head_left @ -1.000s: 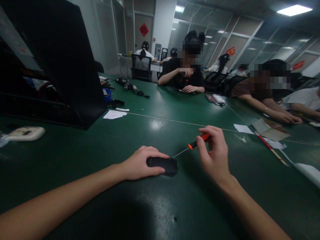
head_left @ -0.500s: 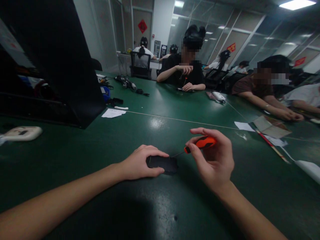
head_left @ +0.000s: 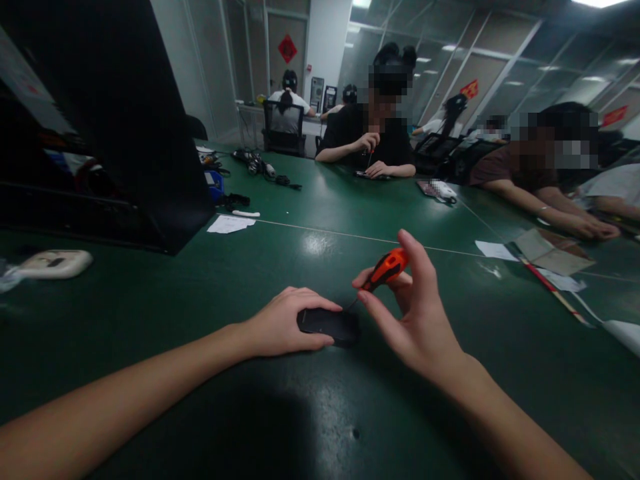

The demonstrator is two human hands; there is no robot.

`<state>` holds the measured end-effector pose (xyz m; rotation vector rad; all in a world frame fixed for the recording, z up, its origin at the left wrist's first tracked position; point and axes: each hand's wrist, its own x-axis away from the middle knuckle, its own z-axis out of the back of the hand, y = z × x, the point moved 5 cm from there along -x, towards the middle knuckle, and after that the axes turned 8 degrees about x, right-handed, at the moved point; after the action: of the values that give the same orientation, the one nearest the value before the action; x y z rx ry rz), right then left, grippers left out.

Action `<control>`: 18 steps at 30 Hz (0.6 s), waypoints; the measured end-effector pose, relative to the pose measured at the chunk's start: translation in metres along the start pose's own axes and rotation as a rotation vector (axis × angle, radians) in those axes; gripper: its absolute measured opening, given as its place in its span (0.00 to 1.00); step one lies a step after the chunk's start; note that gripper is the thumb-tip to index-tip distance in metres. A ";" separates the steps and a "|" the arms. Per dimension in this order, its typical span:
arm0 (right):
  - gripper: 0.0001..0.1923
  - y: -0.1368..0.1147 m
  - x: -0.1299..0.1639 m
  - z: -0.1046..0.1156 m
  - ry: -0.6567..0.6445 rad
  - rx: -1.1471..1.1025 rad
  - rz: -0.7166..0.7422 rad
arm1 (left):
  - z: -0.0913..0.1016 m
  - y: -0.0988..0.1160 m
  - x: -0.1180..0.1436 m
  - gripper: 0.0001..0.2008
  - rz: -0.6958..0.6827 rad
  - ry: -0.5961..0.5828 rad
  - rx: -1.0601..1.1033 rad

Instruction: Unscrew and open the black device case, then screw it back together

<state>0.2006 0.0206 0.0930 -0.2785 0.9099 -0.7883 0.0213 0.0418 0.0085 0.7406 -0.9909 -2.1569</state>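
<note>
Screwdriver (head_left: 388, 268) tilted steeper, shiny green table (head_left: 175, 313), glass partitions (head_left: 390, 40), people (head_left: 345, 130) seated.

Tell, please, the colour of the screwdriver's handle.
The handle is orange and black, clearest in the head view.

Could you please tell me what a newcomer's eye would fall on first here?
Most likely the orange screwdriver in the right hand, slanting down toward the dark block that the left hand holds on the green table. Next might come the big black casing at the upper left, and the red diamond-shaped sign in the background.
</note>
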 end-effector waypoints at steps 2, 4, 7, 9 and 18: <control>0.42 -0.001 0.001 -0.003 -0.018 -0.031 0.020 | 0.000 -0.001 0.000 0.25 -0.012 -0.003 -0.002; 0.42 -0.001 0.001 -0.005 -0.032 -0.025 0.045 | 0.000 -0.001 -0.001 0.25 -0.014 -0.004 -0.007; 0.46 0.001 -0.001 -0.002 -0.019 0.105 0.079 | 0.000 -0.002 -0.001 0.25 -0.012 -0.010 -0.013; 0.47 0.003 -0.002 0.001 0.004 0.206 0.079 | 0.000 -0.003 0.000 0.25 -0.010 -0.013 -0.011; 0.40 -0.004 -0.004 0.002 -0.116 0.066 0.063 | 0.000 -0.001 0.000 0.24 -0.016 -0.009 -0.009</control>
<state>0.1988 0.0206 0.0992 -0.2340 0.7787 -0.7353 0.0209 0.0425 0.0082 0.7379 -0.9828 -2.1791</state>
